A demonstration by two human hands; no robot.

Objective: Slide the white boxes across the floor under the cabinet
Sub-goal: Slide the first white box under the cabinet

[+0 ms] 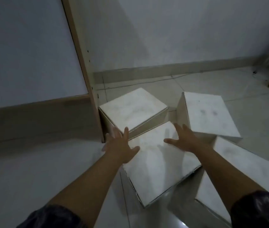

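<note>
1. Head view shows four white boxes on the floor (31,170), all on the 3 o'clock side of the cabinet (31,55); I judge that none of them is under it yet.
2. The middle box (160,165) is the one in hand; it lies nearest to the person, a little turned. The far-left box (133,107) is at its 11 o'clock, just beside the cabinet's wooden post (81,51); the far-right box (211,112) is at 1 o'clock; the near-right box (245,170) is at 3 o'clock.
3. The left hand (122,145) is at the 10 o'clock corner of the middle box, fingers spread wide and thumb over the top face; the right hand (184,139) is at the 1 o'clock corner, also spread. No finger curls round an edge; whether the palms press or only hover I cannot tell.
4. Both forearms reach forward, almost straight and nearly parallel; dark sleeves (48,218) show at the lower edge.
5. To do this step well, I would keep the palms flat and the box flat on the floor, and push toward 9 o'clock with even force from both hands, so it does not turn; the foot of the post must be passed on its near side.
6. One risk: the dark band under the cabinet's bottom rail is dim; I cannot tell whether the box fits there.
</note>
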